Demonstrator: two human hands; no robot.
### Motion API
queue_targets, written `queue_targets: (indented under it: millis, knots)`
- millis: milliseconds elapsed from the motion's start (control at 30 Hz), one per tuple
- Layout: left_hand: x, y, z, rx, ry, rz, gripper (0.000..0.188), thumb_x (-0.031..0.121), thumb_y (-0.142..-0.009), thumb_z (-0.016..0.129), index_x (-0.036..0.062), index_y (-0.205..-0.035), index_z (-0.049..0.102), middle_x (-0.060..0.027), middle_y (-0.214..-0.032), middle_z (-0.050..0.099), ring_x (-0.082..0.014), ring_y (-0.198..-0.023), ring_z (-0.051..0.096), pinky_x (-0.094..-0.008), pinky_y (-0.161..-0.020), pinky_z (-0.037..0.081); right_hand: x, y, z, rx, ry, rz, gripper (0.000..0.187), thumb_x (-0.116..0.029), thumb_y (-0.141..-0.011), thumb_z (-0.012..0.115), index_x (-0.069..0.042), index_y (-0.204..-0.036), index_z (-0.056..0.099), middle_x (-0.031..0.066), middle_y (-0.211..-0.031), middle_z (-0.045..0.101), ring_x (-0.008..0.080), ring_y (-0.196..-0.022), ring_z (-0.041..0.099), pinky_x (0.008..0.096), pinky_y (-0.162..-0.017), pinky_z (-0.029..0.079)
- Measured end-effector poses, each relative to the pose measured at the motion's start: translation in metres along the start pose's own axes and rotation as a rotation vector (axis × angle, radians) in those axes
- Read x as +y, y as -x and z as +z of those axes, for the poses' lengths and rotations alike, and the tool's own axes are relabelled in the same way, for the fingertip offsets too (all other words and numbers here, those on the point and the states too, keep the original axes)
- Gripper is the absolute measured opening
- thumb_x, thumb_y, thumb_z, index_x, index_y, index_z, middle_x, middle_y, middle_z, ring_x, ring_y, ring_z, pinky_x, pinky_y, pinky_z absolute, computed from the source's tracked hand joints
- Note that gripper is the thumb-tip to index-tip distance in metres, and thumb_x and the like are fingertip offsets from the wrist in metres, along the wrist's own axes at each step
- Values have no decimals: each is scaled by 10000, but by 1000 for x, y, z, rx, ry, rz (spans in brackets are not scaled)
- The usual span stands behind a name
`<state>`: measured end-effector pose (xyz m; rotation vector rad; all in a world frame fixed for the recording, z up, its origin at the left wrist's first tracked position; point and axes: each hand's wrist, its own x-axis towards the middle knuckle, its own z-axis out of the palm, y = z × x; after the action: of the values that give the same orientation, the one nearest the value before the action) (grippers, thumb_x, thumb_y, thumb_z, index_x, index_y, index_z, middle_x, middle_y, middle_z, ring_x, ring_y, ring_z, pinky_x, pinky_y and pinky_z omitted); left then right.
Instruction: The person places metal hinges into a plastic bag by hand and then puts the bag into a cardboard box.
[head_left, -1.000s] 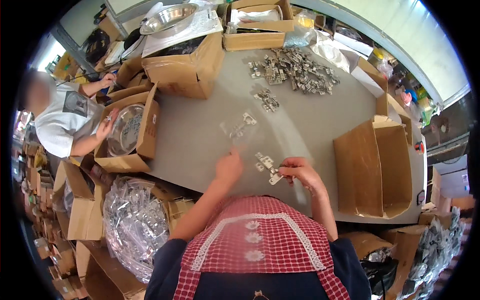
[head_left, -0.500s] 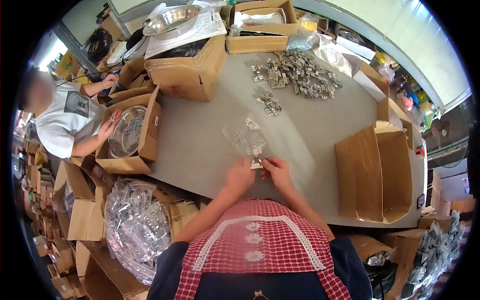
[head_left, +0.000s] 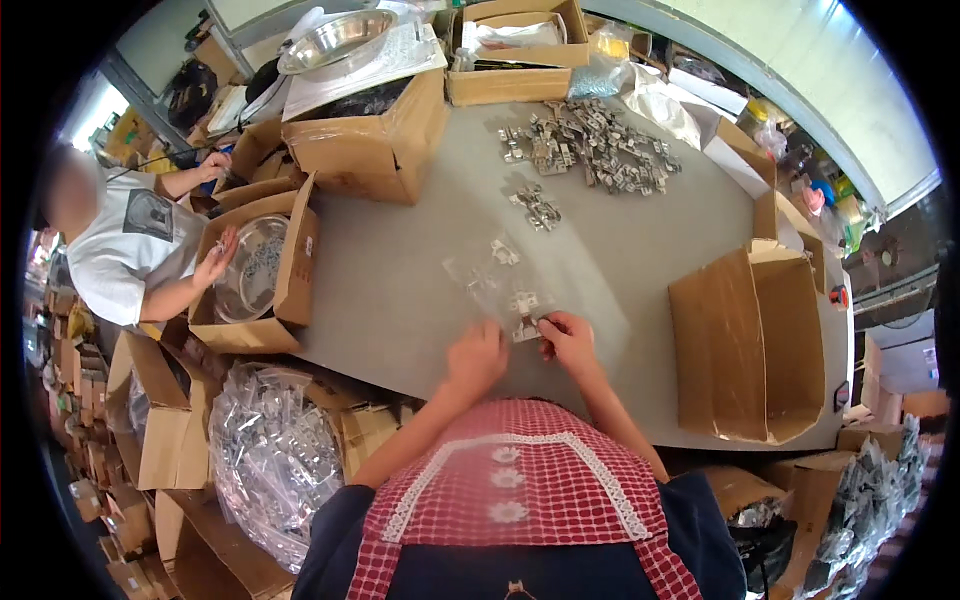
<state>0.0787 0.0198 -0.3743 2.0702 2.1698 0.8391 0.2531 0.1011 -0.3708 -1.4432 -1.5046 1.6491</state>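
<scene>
My right hand (head_left: 568, 342) is closed, its thumb and fingers pinching the edge of a small silvery metal hinge (head_left: 525, 328) held low over the table in front of me. My left hand (head_left: 478, 355) is just left of the hinge, its fingers partly blurred and bunched, so what they hold, if anything, cannot be made out. Beyond it a clear plastic bag (head_left: 470, 278) lies on the grey table (head_left: 385, 265), with another metal piece (head_left: 505, 252) beside or in it. Farther off are a small cluster of hinges (head_left: 537, 208) and a large heap of them (head_left: 600, 147).
An open cardboard box (head_left: 722, 345) stands at the right, another (head_left: 375, 150) at the back left. On the left, a person (head_left: 150, 225) reaches over a boxed metal bowl (head_left: 248, 280) of small parts. Bagged metal parts (head_left: 275, 450) fill a container below the left table edge.
My right hand and the hinge have shifted slightly right, and a gap has opened between the hinge and my left hand. My left hand has drawn slightly left.
</scene>
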Motion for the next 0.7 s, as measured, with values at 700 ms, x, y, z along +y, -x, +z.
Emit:
queue_targets:
  millis: [700]
  knots:
    - [-33, -5, 23, -72, 123, -288, 188, 250, -834, 637, 89, -897, 561, -123, -781, 658, -341, -734, 648, -459, -639, 514, -88, -146, -27, 321, 979, -317, 369, -391, -841, 648, -40, -947, 684, 123, -891, 707, 287, -894, 694, 434, -755, 545]
